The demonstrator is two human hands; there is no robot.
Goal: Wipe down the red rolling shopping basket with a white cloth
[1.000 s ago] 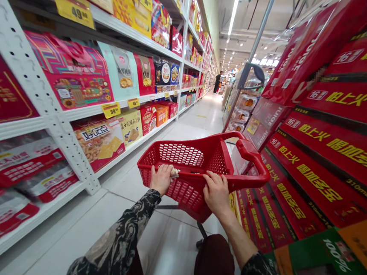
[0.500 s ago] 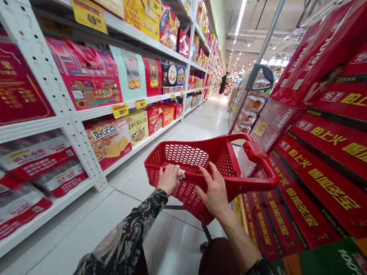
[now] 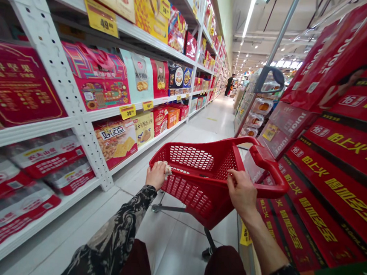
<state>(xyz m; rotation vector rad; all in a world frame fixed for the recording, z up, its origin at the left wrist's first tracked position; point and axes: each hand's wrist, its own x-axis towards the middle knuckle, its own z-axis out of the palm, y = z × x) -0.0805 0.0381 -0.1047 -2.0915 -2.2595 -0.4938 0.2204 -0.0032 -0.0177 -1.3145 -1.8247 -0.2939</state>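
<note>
Left hand (image 3: pixel 156 175) and right hand (image 3: pixel 242 190) grip a red shopping cart (image 3: pixel 186 193)

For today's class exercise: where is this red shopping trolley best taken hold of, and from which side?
Take the raised handle bar of the red plastic shopping trolley from above and behind, fingers wrapping over it: it is a smooth, rounded bar standing clear of the mesh basket.

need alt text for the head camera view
A left hand and right hand hold the rim of a red plastic wheeled shopping basket, the left pinching a small crumpled pale scrap. The supermarket aisle runs between white metal shelves of colourful snack boxes and a stacked wall of red boxes with yellow lettering.
</note>
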